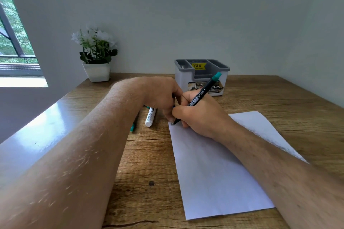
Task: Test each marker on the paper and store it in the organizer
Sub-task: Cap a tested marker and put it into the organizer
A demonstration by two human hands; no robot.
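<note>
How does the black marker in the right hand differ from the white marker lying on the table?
The black marker is slim, held tilted in the right hand, tip on the paper. The white marker is thicker, lies flat on the table, untouched beside the paper. Both carry printed labels.
</note>
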